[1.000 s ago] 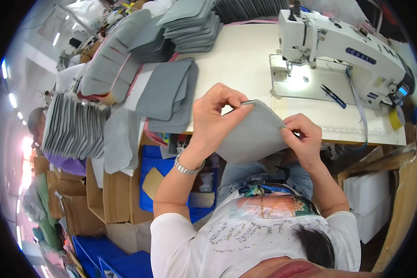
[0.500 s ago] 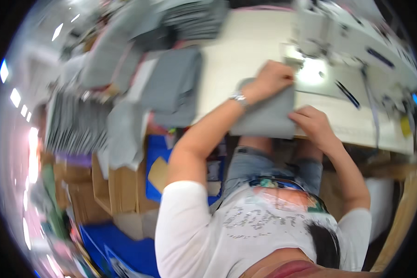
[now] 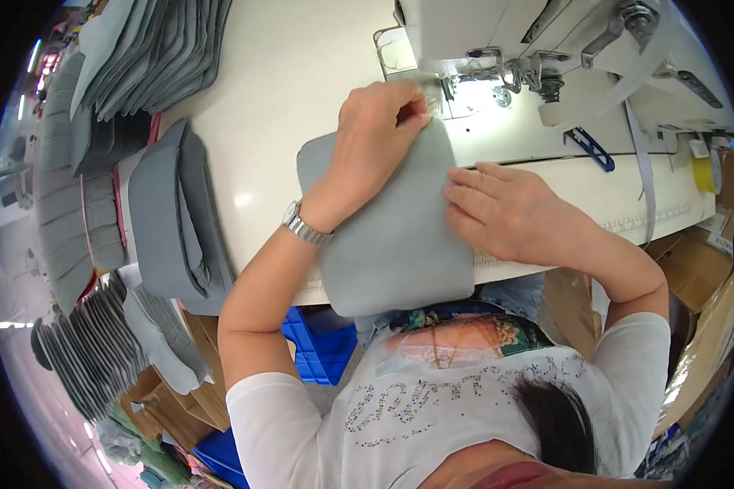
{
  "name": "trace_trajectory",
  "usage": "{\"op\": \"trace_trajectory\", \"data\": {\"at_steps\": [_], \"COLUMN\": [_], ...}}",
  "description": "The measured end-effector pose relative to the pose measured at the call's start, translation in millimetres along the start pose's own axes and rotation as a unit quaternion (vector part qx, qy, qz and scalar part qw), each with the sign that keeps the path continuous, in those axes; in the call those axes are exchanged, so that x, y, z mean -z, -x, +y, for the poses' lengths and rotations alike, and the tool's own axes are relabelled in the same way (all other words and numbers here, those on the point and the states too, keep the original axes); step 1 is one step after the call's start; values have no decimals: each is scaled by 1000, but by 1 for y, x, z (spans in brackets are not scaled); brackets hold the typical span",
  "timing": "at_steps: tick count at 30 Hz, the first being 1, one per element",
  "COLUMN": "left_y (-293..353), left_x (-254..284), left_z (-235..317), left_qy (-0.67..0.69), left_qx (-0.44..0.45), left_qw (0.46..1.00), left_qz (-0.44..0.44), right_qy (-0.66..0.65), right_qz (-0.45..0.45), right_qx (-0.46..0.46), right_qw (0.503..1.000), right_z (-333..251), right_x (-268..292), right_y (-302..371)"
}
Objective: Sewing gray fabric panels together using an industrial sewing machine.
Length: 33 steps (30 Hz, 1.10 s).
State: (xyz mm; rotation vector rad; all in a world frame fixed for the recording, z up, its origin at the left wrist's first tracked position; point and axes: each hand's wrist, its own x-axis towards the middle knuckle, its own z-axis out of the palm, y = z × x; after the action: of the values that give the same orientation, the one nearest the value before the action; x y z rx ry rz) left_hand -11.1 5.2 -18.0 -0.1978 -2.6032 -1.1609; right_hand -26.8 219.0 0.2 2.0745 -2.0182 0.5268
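Note:
A grey fabric panel (image 3: 400,253) with rounded corners lies on the white sewing table, its near end hanging over the front edge. My left hand (image 3: 371,134), with a metal watch at the wrist, is closed in a pinch at the panel's far right corner, close to the lit needle area of the white sewing machine (image 3: 457,37). The exact fingertip grip is partly hidden. On the panel's right edge rest the outstretched fingers of my right hand (image 3: 510,208), slightly apart.
Folded grey panels (image 3: 167,220) sit at the table's left, beyond them a stack of grey pieces (image 3: 159,57). A blue thread snipper (image 3: 590,149) lies right of the needle. A pale strip (image 3: 640,167) hangs at the right. Below stands a blue crate (image 3: 322,350).
The view has shifted closer to the machine and sharpened. My right hand has gone from pinching the panel's near right corner to lying with extended fingers along its right edge.

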Motion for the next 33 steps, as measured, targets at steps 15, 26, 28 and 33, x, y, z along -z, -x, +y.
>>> {"op": "trace_trajectory", "data": {"at_steps": [15, 26, 28, 33], "left_y": [-42, 8, 54, 110], "left_x": [-16, 14, 27, 20], "left_z": [-14, 1, 34, 60], "left_qy": [-5, -114, -86, -67], "left_qx": [60, -136, -194, -201], "left_qw": [998, 984, 973, 961], "left_qz": [-1, 10, -92, -176], "right_qy": [63, -15, -54, -76], "right_qz": [24, 22, 66, 89], "right_qx": [-65, -166, -181, -272], "right_qw": [996, 986, 980, 955], "right_z": [19, 21, 24, 12], "right_x": [-1, -7, -9, 1], "right_y": [1, 7, 15, 24]}}
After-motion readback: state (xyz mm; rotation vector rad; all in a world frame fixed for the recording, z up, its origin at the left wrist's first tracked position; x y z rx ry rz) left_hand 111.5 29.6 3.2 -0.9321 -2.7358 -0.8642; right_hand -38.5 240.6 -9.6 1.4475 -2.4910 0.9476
